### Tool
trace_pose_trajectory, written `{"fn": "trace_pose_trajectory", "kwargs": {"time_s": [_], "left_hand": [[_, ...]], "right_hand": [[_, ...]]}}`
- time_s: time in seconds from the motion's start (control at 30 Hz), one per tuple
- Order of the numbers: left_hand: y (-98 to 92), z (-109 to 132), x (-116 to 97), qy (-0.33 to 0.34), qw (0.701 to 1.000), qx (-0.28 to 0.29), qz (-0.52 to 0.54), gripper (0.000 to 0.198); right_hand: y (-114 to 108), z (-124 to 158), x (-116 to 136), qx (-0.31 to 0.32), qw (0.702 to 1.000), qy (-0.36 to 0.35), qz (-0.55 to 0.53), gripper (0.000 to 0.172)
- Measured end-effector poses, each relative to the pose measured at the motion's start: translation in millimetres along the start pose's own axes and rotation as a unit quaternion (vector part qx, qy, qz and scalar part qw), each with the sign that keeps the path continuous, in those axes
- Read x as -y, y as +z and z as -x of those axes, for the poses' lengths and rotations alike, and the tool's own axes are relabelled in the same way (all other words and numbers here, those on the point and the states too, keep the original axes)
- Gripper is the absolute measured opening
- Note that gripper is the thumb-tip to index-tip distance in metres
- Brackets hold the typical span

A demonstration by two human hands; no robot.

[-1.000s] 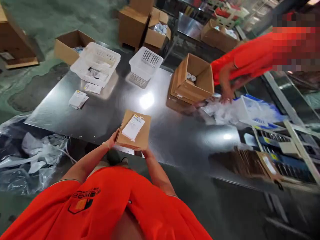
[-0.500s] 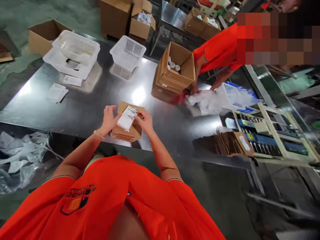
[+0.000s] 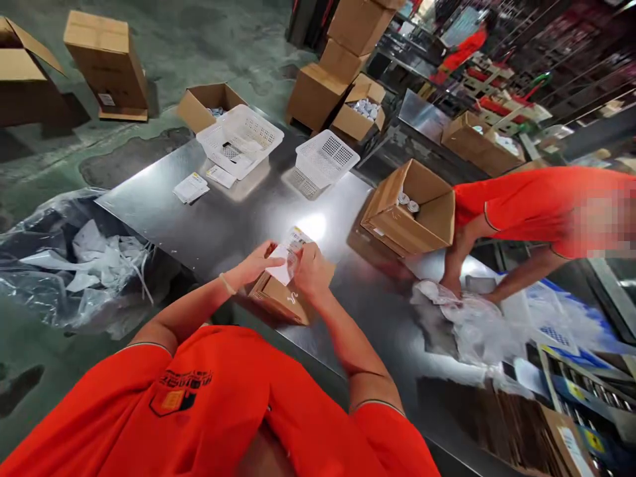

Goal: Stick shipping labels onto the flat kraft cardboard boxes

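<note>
In the head view, a white label sheet (image 3: 281,270) is raised above a stack of flat brown cardboard pieces (image 3: 278,301). My left hand (image 3: 254,266) pinches its left side, the thumb lying on top. On the other side my right hand (image 3: 311,270) has its fingers closed on the sheet. A printed label with a barcode and a yellow corner (image 3: 299,234) shows just beyond my fingers; whether it is a separate sheet I cannot tell. The stack lies near the front edge of the metal table, partly covered by my hands.
On the metal table (image 3: 238,228) are a pile of labels (image 3: 191,188), white baskets (image 3: 325,159) and an open carton (image 3: 407,209) with white rolls. A co-worker's hands (image 3: 452,281) handle clear plastic bags at right. More upright cardboard (image 3: 511,417) stands front right; a bag of scraps (image 3: 94,265) hangs left.
My hands have drawn together and lifted the label sheet off the cardboard stack, both now gripping it. The camera view has turned left, shifting the scene rightward and down.
</note>
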State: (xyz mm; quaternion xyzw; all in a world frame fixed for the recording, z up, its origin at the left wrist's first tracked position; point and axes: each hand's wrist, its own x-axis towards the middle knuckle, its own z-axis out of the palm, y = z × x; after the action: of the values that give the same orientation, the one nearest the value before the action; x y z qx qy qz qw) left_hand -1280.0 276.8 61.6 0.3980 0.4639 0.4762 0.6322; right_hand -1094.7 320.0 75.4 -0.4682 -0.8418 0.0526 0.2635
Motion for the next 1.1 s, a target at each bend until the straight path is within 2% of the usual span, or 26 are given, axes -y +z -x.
{"fn": "trace_pose_trajectory", "kwargs": {"time_s": [0.07,0.13,0.2,0.27,0.33,0.37,0.47,0.53,0.6,0.67,0.7,0.73,0.8,0.87,0.9,0.93,1.0,1.03,1.07,1.1], "left_hand": [[-31.9,3,-12,-0.011,0.981,0.096,0.166,0.047],[-70.1,4,-24,-0.028,0.957,0.156,0.244,0.051],[-112.7,2,-32,-0.044,0.946,0.176,0.268,0.053],[-157.0,1,-36,-0.069,0.949,0.168,0.256,0.052],[-199.6,1,-36,-0.111,0.956,0.149,0.228,0.052],[-219.1,2,-35,-0.133,0.957,0.136,0.218,0.053],[-266.2,9,-30,-0.171,0.961,0.063,0.207,0.057],[-287.4,13,-27,-0.179,0.961,0.007,0.209,0.059],[-301.7,14,-26,-0.182,0.959,-0.032,0.213,0.060],[-311.0,11,-26,-0.176,0.957,-0.050,0.225,0.067],[-314.1,8,-27,-0.171,0.956,-0.054,0.234,0.072],[-316.4,5,-28,-0.163,0.954,-0.055,0.245,0.077],[-318.1,-3,-32,-0.151,0.951,-0.053,0.265,0.084],[-315.3,-12,-38,-0.144,0.951,-0.058,0.267,0.080],[-311.6,-17,-42,-0.140,0.953,-0.062,0.261,0.075],[-306.0,-23,-46,-0.135,0.956,-0.067,0.253,0.070],[-288.7,-33,-54,-0.124,0.961,-0.069,0.236,0.060],[-276.9,-37,-58,-0.117,0.964,-0.065,0.228,0.057],[-263.4,-40,-61,-0.107,0.967,-0.057,0.222,0.056],[-248.5,-42,-64,-0.096,0.970,-0.049,0.216,0.055]], "right_hand": [[7,-32,20,-0.003,0.995,-0.099,-0.012,0.008],[24,-69,42,0.017,0.981,-0.194,-0.017,0.013],[49,-111,60,0.053,0.964,-0.260,-0.010,0.014],[77,-161,70,0.089,0.957,-0.275,0.008,0.012],[102,-219,72,0.088,0.968,-0.233,0.024,0.013],[112,-252,70,0.065,0.978,-0.195,0.027,0.016],[132,-361,57,-0.050,0.997,-0.064,0.011,0.022],[140,-433,44,-0.099,0.995,-0.007,-0.007,0.021],[148,-492,32,-0.099,0.994,0.046,-0.021,0.020],[157,-530,22,-0.068,0.992,0.096,-0.040,0.021],[161,-540,20,-0.051,0.991,0.117,-0.050,0.023],[165,-542,20,-0.042,0.989,0.130,-0.056,0.025],[172,-524,27,-0.031,0.988,0.132,-0.077,0.024],[173,-481,45,0.039,0.982,0.118,-0.143,0.017],[173,-452,57,0.102,0.968,0.114,-0.199,0.017],[170,-421,70,0.199,0.937,0.122,-0.261,0.021],[161,-360,94,0.342,0.857,0.166,-0.348,0.032],[155,-332,103,0.372,0.830,0.178,-0.376,0.034],[146,-307,108,0.376,0.817,0.186,-0.396,0.035],[136,-287,110,0.358,0.817,0.189,-0.410,0.034]]}}
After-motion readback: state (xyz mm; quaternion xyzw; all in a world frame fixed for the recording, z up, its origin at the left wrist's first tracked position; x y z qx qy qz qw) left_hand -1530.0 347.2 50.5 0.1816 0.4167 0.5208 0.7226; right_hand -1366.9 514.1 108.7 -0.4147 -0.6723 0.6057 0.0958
